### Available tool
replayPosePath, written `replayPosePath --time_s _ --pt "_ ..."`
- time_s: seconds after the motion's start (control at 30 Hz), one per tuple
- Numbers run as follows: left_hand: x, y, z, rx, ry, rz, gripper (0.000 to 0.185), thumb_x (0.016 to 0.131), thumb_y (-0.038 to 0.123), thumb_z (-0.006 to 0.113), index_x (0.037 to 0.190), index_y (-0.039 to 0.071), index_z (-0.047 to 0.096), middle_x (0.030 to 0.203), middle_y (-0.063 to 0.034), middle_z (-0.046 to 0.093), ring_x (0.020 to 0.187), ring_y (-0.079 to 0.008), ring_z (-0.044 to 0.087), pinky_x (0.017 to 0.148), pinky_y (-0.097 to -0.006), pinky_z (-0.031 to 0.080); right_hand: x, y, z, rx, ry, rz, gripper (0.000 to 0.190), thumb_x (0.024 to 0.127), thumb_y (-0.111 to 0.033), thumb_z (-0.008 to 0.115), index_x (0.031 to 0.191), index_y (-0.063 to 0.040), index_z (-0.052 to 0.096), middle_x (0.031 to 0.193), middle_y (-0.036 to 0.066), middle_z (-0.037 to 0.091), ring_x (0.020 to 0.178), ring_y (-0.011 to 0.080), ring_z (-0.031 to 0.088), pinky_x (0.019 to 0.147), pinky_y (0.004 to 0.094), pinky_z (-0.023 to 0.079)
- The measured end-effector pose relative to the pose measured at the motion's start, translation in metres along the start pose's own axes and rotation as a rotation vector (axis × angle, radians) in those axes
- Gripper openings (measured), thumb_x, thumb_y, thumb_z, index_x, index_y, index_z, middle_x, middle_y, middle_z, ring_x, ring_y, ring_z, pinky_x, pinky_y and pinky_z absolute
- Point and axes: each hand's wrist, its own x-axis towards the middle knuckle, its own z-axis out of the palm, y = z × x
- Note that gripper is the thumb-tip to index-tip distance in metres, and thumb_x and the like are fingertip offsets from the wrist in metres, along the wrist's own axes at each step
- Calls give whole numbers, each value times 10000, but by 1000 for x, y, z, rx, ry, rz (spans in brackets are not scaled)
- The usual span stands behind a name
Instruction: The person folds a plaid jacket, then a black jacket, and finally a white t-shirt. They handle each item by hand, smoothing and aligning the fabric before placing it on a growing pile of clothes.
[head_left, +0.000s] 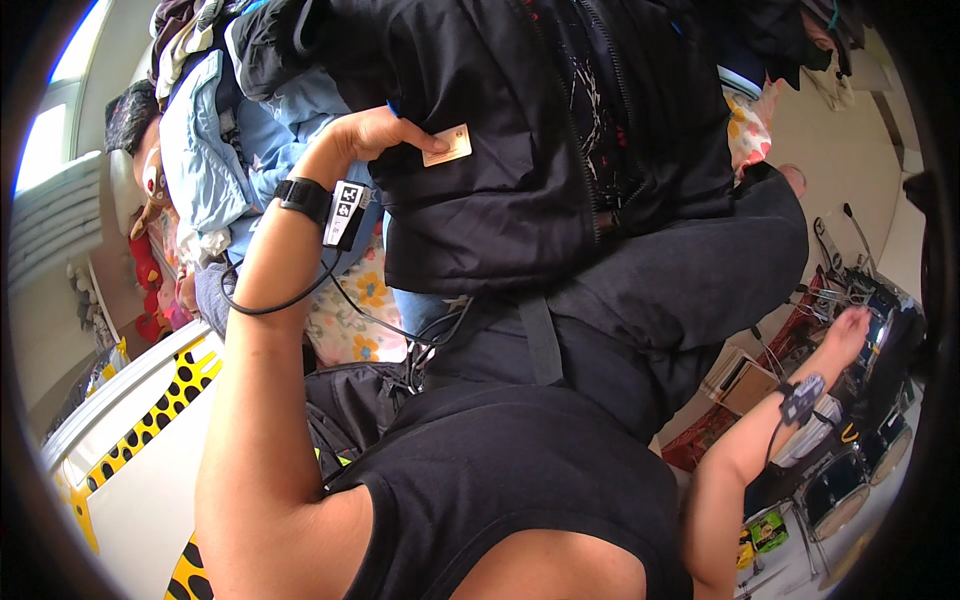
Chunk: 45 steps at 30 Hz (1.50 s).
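A black zip jacket (480, 217) lies spread over my lap, its zipper partly undone and a dark patterned garment (592, 127) showing between the zipper edges. On its left side, my left hand (390, 136) has its thumb on a small pale tag (457, 144) that bears writing; the fingers are under the jacket fabric, pinching tag and cloth. My right hand (851, 330) is held out to the far right, away from the jacket, blurred and small; its fingers look bent, and whether it holds anything is unclear.
Light blue clothes (202, 150) are heaped at the upper left on a floral sheet (360, 307). A white panel with a yellow giraffe pattern (142, 427) stands at the lower left. Drums (832, 487) and stands are at the right, beside cardboard boxes (742, 382). Cables hang from my left wrist device.
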Motion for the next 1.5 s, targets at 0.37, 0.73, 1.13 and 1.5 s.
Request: replayPosePath --time_s 0.37,0.73,1.13,1.5 --pt "-3 -1 19 -7 281 83 512 892 399 823 1169 -27 759 1231 -106 729 1107 -168 662 1027 -290 480 -124 46 -63 -407 -80 168 381 1039 -118 624 1405 -25 571 1006 30 655 758 109 520 720 286 459" --pt "-69 48 82 504 869 928 106 932 45 744 1032 19 720 1003 -68 656 825 -122 626 703 -247 489 -331 157 263 -967 -1710 -675 269 857 -93 737 1124 -123 743 1207 54 707 1154 231 642 993 360 524" --pt "-108 -1 171 275 -130 341 443 1032 335 676 1261 -43 655 1257 -176 655 1118 -188 649 918 -314 541 -356 178 250 -524 -1613 -76 136 909 -116 749 1038 -71 747 1020 28 631 986 183 640 840 303 525" --pt "-69 -33 203 -1279 -48 118 289 970 207 767 1169 42 637 1125 -52 593 1024 -126 573 925 -244 506 -397 147 229 -28 -1365 247 268 969 96 609 1183 -14 728 1117 59 627 974 119 693 699 207 562"
